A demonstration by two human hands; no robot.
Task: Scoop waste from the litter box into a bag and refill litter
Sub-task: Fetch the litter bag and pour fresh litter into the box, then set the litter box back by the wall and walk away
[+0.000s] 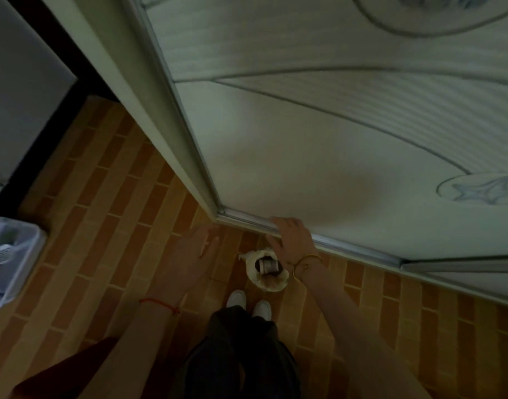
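Hands: left hand (196,249) open, blurred, empty; right hand (293,240) flat, fingers spread on sliding door (304,168) bottom rail.
Bag (271,285): upright on floor, mouth up, just near of right wrist (between both hands).
Nearer: right hand.

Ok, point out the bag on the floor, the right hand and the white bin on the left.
bag (250,268): head view, its pale left wall.
right hand (294,240): head view, back of the hand.
white bin (26,267): head view, its right side wall.
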